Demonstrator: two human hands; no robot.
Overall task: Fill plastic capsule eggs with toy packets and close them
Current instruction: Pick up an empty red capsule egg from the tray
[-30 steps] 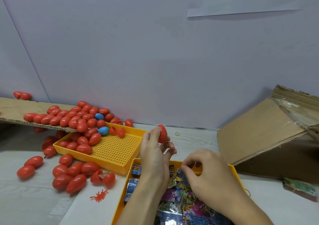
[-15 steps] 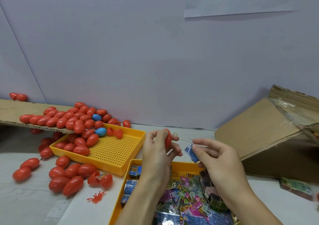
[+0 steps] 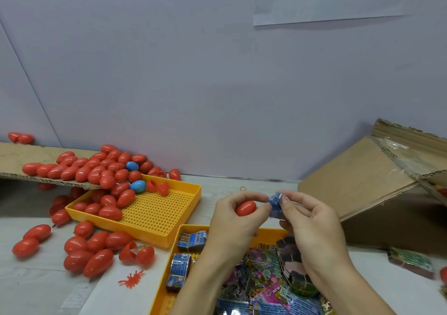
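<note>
Head view, yellow tray [image 3: 169, 288] of toy packets nearest, above it left hand [image 3: 232, 220] gripping a red egg [image 3: 246, 208], right hand [image 3: 312, 220] pinching a blue packet [image 3: 275, 204] touching the egg, farther left a perforated yellow tray [image 3: 157, 214] with more red eggs, cardboard box [image 3: 377, 181] at right.

red egg [image 3: 246, 208]: half covered by left hand [image 3: 232, 220] fingers; open or closed, impossible to tell
blue packet [image 3: 275, 205]: print too blurred to read, lower part behind right hand [image 3: 312, 225] thumb
packet tray [image 3: 169, 288]: near end cut off by bottom edge, right wall hidden behind right hand's forearm
eggs beside the packet tray, under cardboard sheet [image 3: 29, 160]: mostly hidden
wall paper [image 3: 326, 2] above the packet tray: cut off at top edge
</note>
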